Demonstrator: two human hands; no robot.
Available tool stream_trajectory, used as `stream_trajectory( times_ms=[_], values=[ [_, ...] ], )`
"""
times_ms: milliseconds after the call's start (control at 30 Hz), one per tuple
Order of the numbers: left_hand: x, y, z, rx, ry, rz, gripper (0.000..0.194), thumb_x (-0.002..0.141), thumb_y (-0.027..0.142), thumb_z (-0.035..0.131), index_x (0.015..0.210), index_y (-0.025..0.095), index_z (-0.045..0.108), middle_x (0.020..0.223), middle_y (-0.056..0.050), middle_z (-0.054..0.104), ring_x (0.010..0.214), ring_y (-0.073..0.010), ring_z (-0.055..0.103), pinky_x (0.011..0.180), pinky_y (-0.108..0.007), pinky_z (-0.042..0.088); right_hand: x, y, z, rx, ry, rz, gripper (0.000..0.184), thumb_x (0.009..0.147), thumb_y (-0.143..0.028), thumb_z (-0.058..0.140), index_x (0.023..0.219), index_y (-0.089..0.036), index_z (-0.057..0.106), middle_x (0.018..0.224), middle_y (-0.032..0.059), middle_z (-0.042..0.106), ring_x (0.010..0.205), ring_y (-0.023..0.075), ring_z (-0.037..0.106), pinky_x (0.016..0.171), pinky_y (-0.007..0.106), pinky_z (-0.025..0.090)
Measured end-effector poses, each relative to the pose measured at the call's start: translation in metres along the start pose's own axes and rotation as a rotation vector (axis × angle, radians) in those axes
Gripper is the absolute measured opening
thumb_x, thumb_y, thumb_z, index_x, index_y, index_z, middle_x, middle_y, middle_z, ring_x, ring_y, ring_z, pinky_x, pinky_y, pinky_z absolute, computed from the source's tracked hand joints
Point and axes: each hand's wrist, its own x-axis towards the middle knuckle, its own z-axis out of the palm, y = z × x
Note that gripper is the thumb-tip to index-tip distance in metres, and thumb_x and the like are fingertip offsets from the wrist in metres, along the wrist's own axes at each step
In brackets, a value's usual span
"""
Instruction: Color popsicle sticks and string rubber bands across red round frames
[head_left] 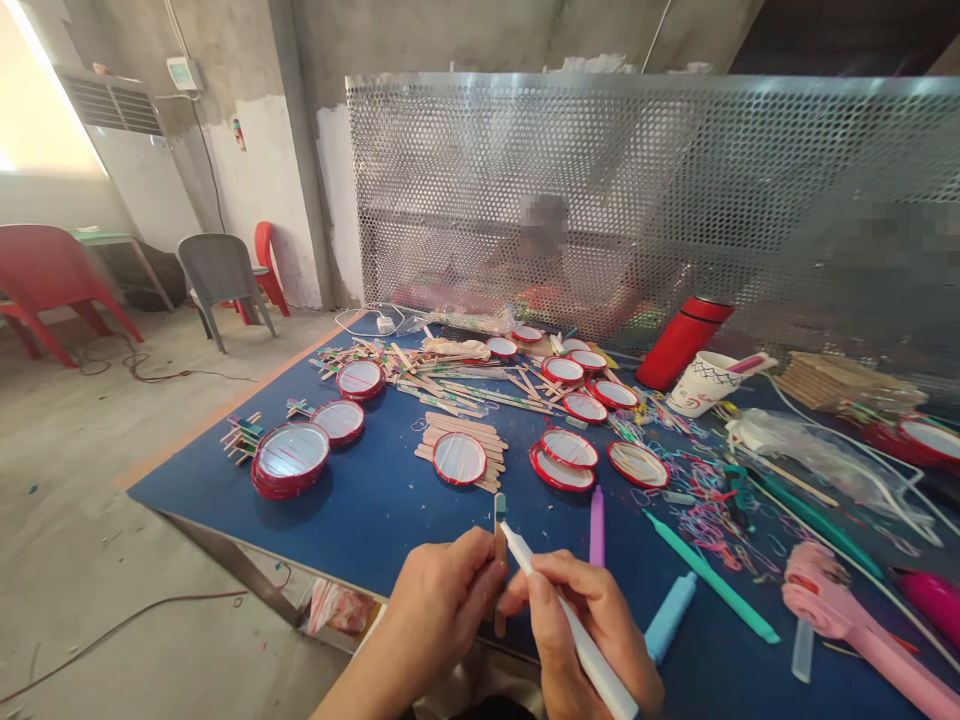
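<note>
Wooden stick [500, 545], blue-green at its far end, is pinched in the left hand [452, 583]; the right hand [585, 625] grips a white marker [559, 595], tip against it. Both are just left of the purple marker [597, 527] on the desk [405, 500].

Worktop [405, 510] coloured dark blue, lids [459, 459] rimmed in red, flask [684, 342] coloured red, cup [703, 384] patterned in black on white.

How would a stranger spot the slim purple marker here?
On the dark blue table, find the two overlapping red-rimmed round discs beyond the right hand. Between them lies the slim purple plastic marker; nearby on its right, the teal marker and light blue marker differ in colour.
</note>
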Motion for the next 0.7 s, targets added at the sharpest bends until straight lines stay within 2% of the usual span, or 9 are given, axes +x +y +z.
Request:
stream_trajectory(
  times_ms=[167,467,700],
  values=[
    [0.0011,-0.0020,0.0007,-0.022,0.008,0.003,0.025,0.099,0.028,0.041,0.075,0.024,0.039,0.063,0.005,0.054,0.055,-0.0125,0.051,0.056,-0.023,0.036,-0.0001,-0.0005,0.0014,-0.006,0.006,0.008,0.015,0.097,-0.036,0.064,0.094,-0.022,0.067,0.076,0.0008,0.071,0.057,0.0140,0.066,0.053,0.026,0.052],
    [0.0000,0.0001,0.0002,-0.022,-0.009,-0.032,0.026,0.099,0.029,0.039,0.074,0.024,0.037,0.065,0.004,0.054,0.057,-0.0131,0.050,0.057,-0.024,0.035,-0.0009,0.0004,0.0002,-0.013,-0.001,0.022,0.015,0.098,-0.033,0.062,0.091,-0.022,0.068,0.068,-0.0030,0.066,0.054,0.0120,0.062,0.055,0.025,0.049],
    [-0.0001,0.0023,-0.0009,-0.020,-0.027,-0.040,0.025,0.099,0.028,0.038,0.074,0.024,0.035,0.064,0.005,0.052,0.057,-0.0126,0.046,0.058,-0.024,0.033,0.0016,-0.0074,0.0031,-0.008,0.064,0.018,0.013,0.097,-0.030,0.062,0.087,-0.022,0.066,0.063,-0.0051,0.064,0.053,0.0115,0.060,0.058,0.026,0.048]
  ],
)
